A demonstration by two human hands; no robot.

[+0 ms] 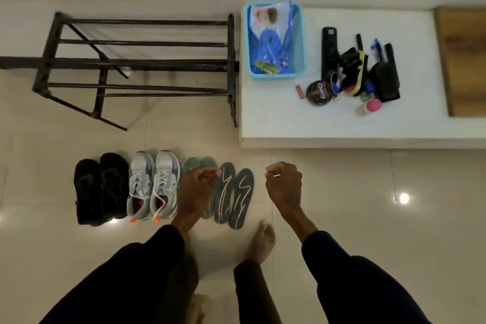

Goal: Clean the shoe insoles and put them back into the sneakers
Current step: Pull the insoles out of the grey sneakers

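- Looking straight down: my left hand is up at 12 o'clock, fingers clenched into a loose fist, nothing in them.
- My right hand hangs at 1 o'clock, well apart from the left, fingers clenched too. There's a pale fleck on one of them, too small to tell what it is.
- The dark insoles lie side by side on the floor between my two hands, pale squiggly lines on their upper faces.
- A greenish pair of insoles lies just to their 9 o'clock side, mostly hidden under my left hand.
- The grey-and-white sneakers stand next in the row at 11 o'clock, toes pointing away from me, laces loose.
- Black shoes close the row at 10 o'clock, just beside the sneakers.
- My bare foot is planted near the heel end of the dark insoles.
- A black shoe rack stands beyond the row at 11 o'clock.
- The white counter sits at 1 o'clock, right beside the rack, carrying a blue basket, a round polish tin and a cluster of dark odds and ends.
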